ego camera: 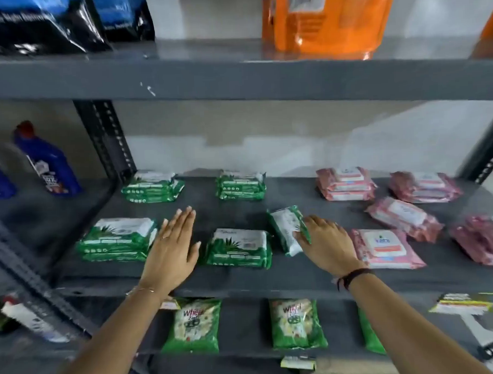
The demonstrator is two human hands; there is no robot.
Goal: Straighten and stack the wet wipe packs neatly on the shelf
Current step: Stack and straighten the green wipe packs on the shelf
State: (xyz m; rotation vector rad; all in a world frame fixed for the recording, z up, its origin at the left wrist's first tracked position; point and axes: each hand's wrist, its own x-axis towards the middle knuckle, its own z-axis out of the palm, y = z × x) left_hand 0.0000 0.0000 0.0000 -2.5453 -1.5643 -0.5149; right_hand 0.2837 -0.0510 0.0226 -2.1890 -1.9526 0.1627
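Gripping a loose green pack (288, 230) at its near edge: right hand (327, 244), fingers curled on it, pack tilted up on the grey shelf (314, 280). Left hand (171, 249) is flat and open, fingers together, holding nothing, between the front-left green stack (117, 239) and the front-middle stack (239, 249). Two more green stacks at the back (152, 186) (241, 184). Pink packs (383, 247) lie to the right, some stacked, some skewed.
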